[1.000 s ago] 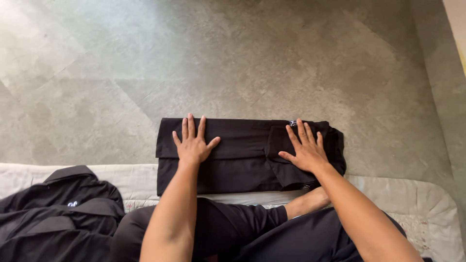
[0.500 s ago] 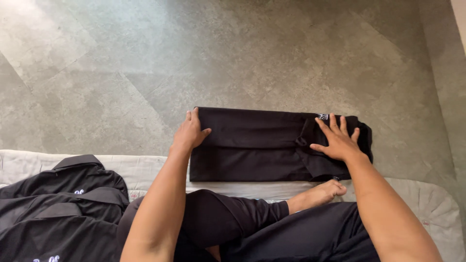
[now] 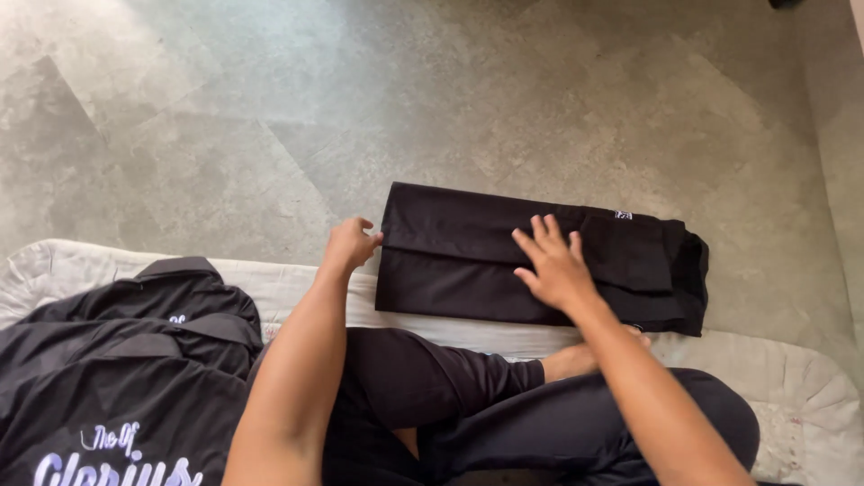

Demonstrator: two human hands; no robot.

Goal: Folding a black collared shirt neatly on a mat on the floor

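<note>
Now the folded black garment (image 3: 540,261) lies as a long flat rectangle, half on the grey floor (image 3: 270,117) and half on the edge of the pale mat (image 3: 774,378) the person sits on. A second ago both hands were pressed flat on top of it, one toward each end. Since then the left hand (image 3: 349,245) has slid off to the garment's left short edge, where its fingers curl in and pinch the doubled cloth at the corner, while the right hand (image 3: 553,263) has moved inward to the garment's middle and lies palm down, fingers spread wide, holding nothing. To my eye that shift reads as smoothing giving way to taking hold of an end.

The cloth looks matte, soft and fairly thin, with a lengthwise fold line running across it and loose layered edges bunched at its right end, beside a small white tag (image 3: 623,215). Left of the garment, a pile of dark shirts (image 3: 135,360) with collars and pale print rests on the mat. Below the garment are the person's crossed legs in dark trousers (image 3: 504,405). The floor beyond is mottled stone, smooth and dull.
</note>
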